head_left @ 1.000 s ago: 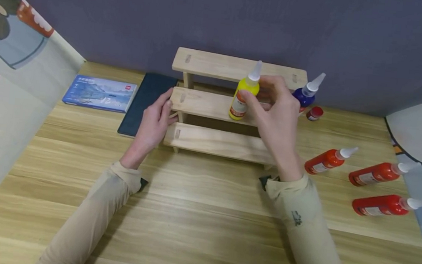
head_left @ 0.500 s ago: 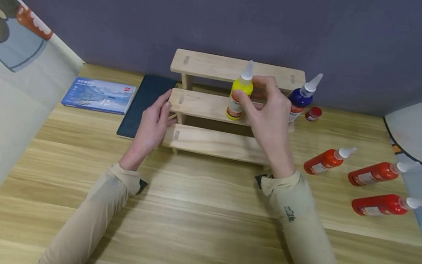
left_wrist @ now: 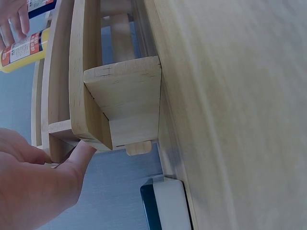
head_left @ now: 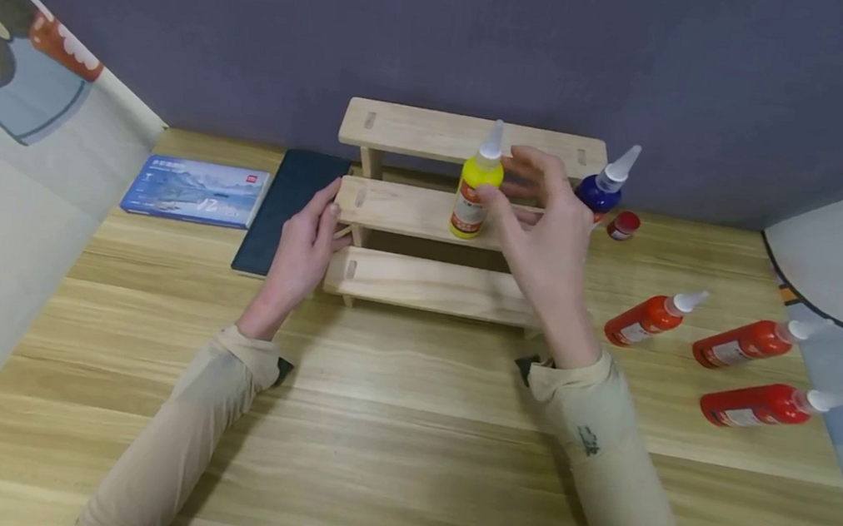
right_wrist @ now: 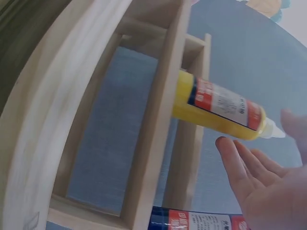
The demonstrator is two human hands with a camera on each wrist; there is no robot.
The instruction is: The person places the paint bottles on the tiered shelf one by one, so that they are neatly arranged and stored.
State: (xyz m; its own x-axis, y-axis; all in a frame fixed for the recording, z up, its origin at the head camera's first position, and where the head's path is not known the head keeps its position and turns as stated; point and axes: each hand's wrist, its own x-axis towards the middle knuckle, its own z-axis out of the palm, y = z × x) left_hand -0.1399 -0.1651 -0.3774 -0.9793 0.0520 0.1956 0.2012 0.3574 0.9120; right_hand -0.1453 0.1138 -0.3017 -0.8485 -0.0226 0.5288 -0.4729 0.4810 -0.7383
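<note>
A three-tier wooden shelf (head_left: 411, 208) stands against the back wall. My left hand (head_left: 305, 240) grips the left end of its middle tier; in the left wrist view the thumb and fingers of that hand (left_wrist: 38, 177) lie around the tier's end. A yellow paint bottle (head_left: 469, 204) with a white nozzle stands upright on the middle tier. Just right of it is my right hand (head_left: 552, 233), its fingers spread. The right wrist view has a gap between those fingers (right_wrist: 232, 165) and the yellow bottle (right_wrist: 216, 108). A dark blue bottle (head_left: 599, 193) is partly hidden behind the right hand.
On the table's right lie three red bottles, the nearest to the shelf being one red bottle (head_left: 644, 322). A small red jar (head_left: 624, 225) sits beside the shelf. At left are a blue picture box (head_left: 194, 190) and a dark flat book (head_left: 282, 217).
The yellow bottle has shifted a little left along the middle tier. My right hand has let go of it and drawn back to the right. The left hand stays on the shelf.
</note>
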